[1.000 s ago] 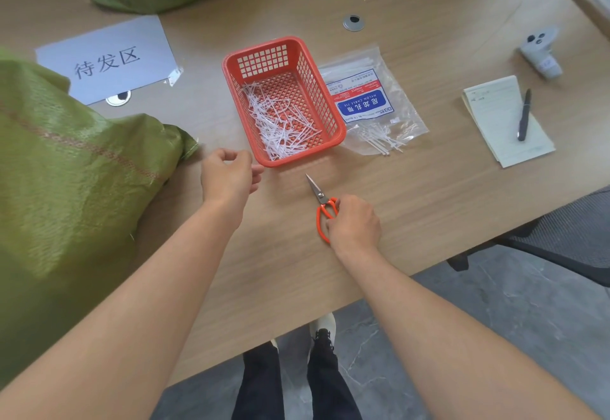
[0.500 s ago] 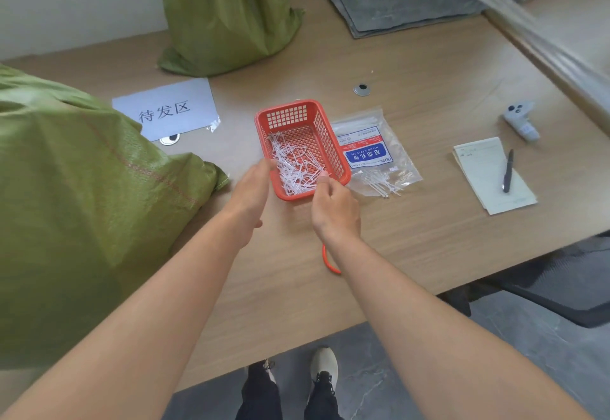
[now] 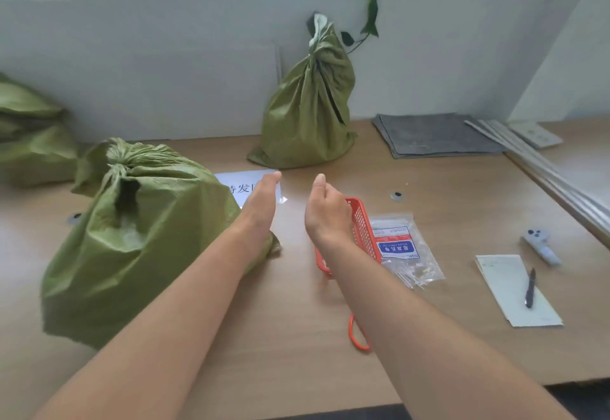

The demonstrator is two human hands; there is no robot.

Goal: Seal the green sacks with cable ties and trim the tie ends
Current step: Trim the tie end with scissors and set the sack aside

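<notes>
The light wooden surface (image 3: 297,337) carries a bulky green woven sack (image 3: 138,248) at the near left, its neck gathered into a ruffle; whether a tie sits there is too small to tell. A slimmer green woven sack (image 3: 307,116) stands upright at the far middle against the wall, its neck also bunched. Both hands hover between them. The left hand (image 3: 262,202) has its fingers straight and released. The right hand (image 3: 325,211) has its fingers curled, and I cannot tell whether they hold anything. Behind it lie a red plastic mesh basket (image 3: 364,231) and, further right, a clear bag of white cable ties (image 3: 399,248). The orange-handled scissors (image 3: 358,337) lie nearer. Probably a sack comes next: grip low on the neck, cinch the tie under the ruffle, and cut close to its head.
</notes>
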